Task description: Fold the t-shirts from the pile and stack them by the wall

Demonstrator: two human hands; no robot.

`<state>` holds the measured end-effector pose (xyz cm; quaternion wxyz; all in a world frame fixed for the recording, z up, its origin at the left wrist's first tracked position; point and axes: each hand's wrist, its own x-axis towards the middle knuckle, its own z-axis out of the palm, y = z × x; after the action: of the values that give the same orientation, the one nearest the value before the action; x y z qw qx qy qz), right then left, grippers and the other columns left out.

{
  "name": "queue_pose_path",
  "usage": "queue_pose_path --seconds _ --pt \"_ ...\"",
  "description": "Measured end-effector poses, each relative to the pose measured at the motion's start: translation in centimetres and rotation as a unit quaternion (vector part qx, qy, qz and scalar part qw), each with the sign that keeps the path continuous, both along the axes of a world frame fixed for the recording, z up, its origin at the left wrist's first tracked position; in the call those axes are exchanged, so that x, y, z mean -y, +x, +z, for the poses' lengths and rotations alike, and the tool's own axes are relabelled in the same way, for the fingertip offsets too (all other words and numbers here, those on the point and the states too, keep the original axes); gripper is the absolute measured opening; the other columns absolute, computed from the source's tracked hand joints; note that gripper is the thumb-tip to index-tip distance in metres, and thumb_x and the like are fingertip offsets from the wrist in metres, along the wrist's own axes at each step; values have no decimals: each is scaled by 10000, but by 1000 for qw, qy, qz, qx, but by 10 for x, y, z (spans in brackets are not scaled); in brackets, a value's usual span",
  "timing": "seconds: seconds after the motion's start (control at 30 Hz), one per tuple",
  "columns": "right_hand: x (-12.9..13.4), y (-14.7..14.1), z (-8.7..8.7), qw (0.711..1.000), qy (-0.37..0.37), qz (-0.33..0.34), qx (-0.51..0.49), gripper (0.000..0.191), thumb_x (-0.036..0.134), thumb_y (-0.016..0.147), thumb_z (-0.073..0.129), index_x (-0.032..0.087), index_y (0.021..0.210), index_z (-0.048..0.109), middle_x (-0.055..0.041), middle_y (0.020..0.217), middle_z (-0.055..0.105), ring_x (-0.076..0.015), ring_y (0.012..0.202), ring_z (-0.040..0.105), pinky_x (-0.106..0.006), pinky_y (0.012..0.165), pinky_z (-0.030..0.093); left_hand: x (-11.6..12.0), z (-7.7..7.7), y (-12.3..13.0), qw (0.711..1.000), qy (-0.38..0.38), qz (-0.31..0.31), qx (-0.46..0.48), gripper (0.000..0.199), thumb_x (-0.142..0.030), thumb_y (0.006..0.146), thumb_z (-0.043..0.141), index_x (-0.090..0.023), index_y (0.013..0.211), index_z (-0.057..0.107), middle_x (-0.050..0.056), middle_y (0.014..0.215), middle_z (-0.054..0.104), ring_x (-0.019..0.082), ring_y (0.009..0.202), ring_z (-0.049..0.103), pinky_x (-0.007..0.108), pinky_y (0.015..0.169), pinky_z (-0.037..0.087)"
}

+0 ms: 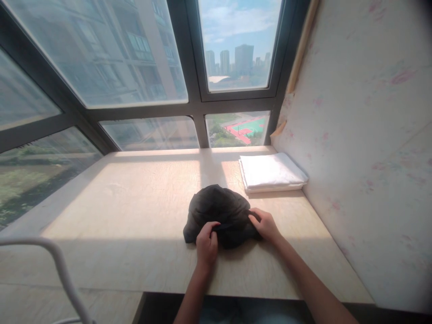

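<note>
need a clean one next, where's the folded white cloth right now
In the head view the folded white cloth lies on the wooden table, far right against the wall, just beyond the dark garment that both hands grip.

Single head-worn view, looking forward and down — desk (135, 216) near, windows (236, 45) beyond

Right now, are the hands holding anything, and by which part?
Both hands pinch the dark cloth along its near edge: left hand at the middle of that edge, right hand at its right side.
</note>
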<state>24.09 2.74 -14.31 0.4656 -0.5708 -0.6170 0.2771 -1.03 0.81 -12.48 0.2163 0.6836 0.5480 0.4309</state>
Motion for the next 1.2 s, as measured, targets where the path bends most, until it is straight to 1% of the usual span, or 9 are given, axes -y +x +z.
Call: queue_pose_path --seconds 0.1,0.23,0.37,0.5,0.7,0.8,0.93,1.07,1.2 --pt "3 -4 -2 997 29 34 69 249 234 789 591 248 986 742 -46 982 761 -250 919 678 -390 879 513 -3 2 -4 1000 -3 27 0 356 -136 865 358 -175 976 694 78 957 739 216 909 699 373 844 565" --pt "3 -7 -8 986 65 -3 155 303 172 820 504 217 1021 726 -81 1008 746 -253 940 670 -416 899 515 -4 15 -9 999 -13 10 -29 337 -154 866 405 -191 999 712 69 995 758 225 938 711 377 865 560" --pt "2 -5 -10 986 60 -26 155 299 149 811 489 208 1003 711 -94 1012 733 -264 963 660 -432 919 505 -1 41 -21 993 -9 -10 -118 348 -154 876 435 -229 1071 714 52 1061 757 225 969 711 354 848 552" --pt "7 1 -5 987 55 0 150 381 82 704 462 221 974 692 -62 988 714 -237 972 643 -385 907 511 -8 68 -50 970 23 36 -240 356 -179 904 430 -236 1138 692 56 1112 748 222 962 709 319 794 548" --pt "17 10 10 994 4 20 105 481 88 627 470 233 1023 701 -61 1092 710 -252 1040 636 -385 886 518 -23 80 -92 941 2 81 -329 345 -203 897 434 -240 1130 686 48 1122 750 236 958 706 309 749 532" --pt "11 12 33 996 -80 13 -26 417 150 658 515 215 1013 724 -76 1075 739 -255 960 684 -375 804 548 -27 81 -98 943 -10 85 -322 360 -223 894 415 -242 1133 683 45 1143 746 252 974 707 331 759 533" --pt "1 15 85 967 -146 18 -210 346 248 682 639 192 1012 726 -76 1013 768 -261 933 710 -374 778 564 -31 92 -95 973 -37 65 -218 370 -270 847 426 -236 1085 707 44 1115 756 241 947 715 353 809 554" --pt "-3 20 140 966 -107 38 -233 320 229 662 690 193 976 739 -61 1012 767 -245 947 706 -365 791 569 -33 114 -95 997 -62 10 -53 401 -275 766 442 -217 1052 718 41 1029 771 248 987 706 380 876 560" --pt "-8 28 169 961 -46 74 -261 318 235 713 637 211 1016 731 -63 1081 748 -238 976 694 -372 801 574 -30 133 -96 971 -184 -106 108 387 -317 756 419 -180 937 732 66 839 746 245 768 690 349 659 561"
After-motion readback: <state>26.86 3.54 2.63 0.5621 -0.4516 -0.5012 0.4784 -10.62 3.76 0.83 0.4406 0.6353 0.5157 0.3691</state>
